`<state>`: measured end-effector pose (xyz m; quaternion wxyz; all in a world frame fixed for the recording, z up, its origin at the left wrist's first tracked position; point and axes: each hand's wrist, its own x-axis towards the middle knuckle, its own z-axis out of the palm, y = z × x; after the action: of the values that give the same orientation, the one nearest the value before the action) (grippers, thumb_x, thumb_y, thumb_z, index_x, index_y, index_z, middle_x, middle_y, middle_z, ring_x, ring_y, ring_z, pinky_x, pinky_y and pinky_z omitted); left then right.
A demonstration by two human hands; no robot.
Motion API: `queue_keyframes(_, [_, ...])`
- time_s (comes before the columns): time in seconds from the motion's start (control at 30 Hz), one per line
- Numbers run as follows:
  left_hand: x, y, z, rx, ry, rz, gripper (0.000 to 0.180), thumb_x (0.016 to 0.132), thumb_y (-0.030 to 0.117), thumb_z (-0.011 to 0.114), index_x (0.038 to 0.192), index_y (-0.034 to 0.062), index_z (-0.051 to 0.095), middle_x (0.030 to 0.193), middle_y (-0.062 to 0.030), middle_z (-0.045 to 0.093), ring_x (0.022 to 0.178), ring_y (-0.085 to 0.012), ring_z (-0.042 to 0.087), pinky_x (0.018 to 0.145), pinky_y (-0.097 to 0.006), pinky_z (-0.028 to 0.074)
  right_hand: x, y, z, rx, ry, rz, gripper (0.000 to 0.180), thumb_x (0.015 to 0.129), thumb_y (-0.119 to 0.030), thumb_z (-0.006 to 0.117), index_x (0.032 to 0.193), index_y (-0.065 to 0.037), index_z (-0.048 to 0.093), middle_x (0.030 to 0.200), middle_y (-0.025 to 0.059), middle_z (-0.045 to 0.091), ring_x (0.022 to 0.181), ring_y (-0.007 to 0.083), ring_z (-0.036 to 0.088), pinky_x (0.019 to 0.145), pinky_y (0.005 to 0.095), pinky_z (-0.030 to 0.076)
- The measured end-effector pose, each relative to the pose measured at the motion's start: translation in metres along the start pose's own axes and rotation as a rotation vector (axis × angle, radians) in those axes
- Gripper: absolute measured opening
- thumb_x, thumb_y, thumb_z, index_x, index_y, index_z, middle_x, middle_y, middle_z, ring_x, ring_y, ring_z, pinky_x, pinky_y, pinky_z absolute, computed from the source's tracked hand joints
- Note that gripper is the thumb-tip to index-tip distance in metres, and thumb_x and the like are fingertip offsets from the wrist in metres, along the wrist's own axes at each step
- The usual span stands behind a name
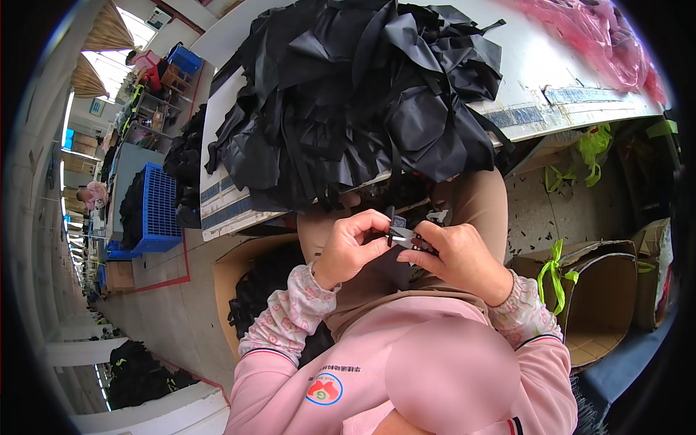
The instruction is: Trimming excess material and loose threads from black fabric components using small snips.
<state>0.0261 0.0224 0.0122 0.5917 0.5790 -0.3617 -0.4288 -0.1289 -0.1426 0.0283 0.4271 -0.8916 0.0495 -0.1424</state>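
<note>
Above my lap, my left hand (353, 248) pinches a small black strap-like piece (397, 220) between thumb and fingers. My right hand (464, 259) is closed around a small pair of thread snips (404, 235), whose metal blades point left and meet the black piece at my left fingertips. Whether the blades are parted cannot be made out. Just beyond both hands, a large heap of black fabric pieces (362, 101) covers much of the white table (533, 65) and hangs over its near edge.
Pink plastic wrap (587, 36) lies at the table's far right. Under the table on the right stand cardboard boxes (600, 308) with a green tie (552, 275). Another carton (226, 279) with black pieces sits by my left leg. A blue crate (161, 210) stands farther left.
</note>
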Motion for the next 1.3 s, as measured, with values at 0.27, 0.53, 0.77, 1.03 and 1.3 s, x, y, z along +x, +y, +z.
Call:
queue_keyframes(0.27, [-0.001,0.002,0.006,0.025,0.002,0.011,0.016,0.084,-0.005,0.062,0.1,-0.0044,0.063,0.101,-0.0048,0.058,0.092,-0.01,0.055,0.082,-0.024,0.045,0.001,-0.003,-0.001,-0.067,-0.017,-0.029,0.034,0.084,-0.033,0.07,0.08,-0.004,0.055,0.061,0.0114,0.061,0.054,0.032,0.06,0.049,0.0395,0.046])
queue_keyframes(0.53, [0.003,0.011,0.005,0.122,0.029,-0.001,0.013,0.083,-0.003,0.065,0.096,-0.0044,0.064,0.097,-0.0033,0.06,0.087,-0.0093,0.056,0.078,-0.023,0.046,0.003,0.001,-0.002,-0.096,0.007,-0.035,0.035,0.082,-0.033,0.073,0.077,-0.003,0.054,0.054,0.0131,0.053,0.049,0.0348,0.055,0.046,0.0413,0.041])
queue_keyframes(0.77, [-0.043,-0.004,-0.073,0.669,-0.043,-0.128,0.014,0.078,0.001,0.067,0.091,-0.0007,0.063,0.095,-0.006,0.06,0.082,-0.0139,0.057,0.075,-0.026,0.046,-0.002,0.018,-0.013,-0.034,-0.018,0.059,0.035,0.082,-0.033,0.073,0.081,-0.002,0.056,0.058,0.0156,0.056,0.056,0.0366,0.057,0.052,0.0415,0.044])
queue_keyframes(1.03, [-0.177,-0.066,-0.145,0.967,-0.9,-1.1,0.048,0.079,0.04,0.074,0.109,0.0034,0.067,0.105,-0.0133,0.069,0.097,-0.0239,0.065,0.086,-0.034,0.05,-0.001,0.048,-0.003,-0.116,-0.031,0.149,0.035,0.087,-0.032,0.067,0.092,0.0,0.053,0.07,0.017,0.064,0.068,0.0379,0.063,0.059,0.044,0.049])
queue_keyframes(1.3, [0.014,-0.001,-0.17,0.741,0.445,-0.096,0.028,0.084,0.018,0.071,0.106,0.005,0.061,0.084,-0.0027,0.063,0.077,-0.0095,0.059,0.073,-0.025,0.049,0.009,0.048,0.027,-0.086,-0.041,0.067,0.032,0.088,-0.029,0.065,0.096,-0.001,0.051,0.069,0.017,0.063,0.066,0.0374,0.063,0.056,0.0442,0.049])
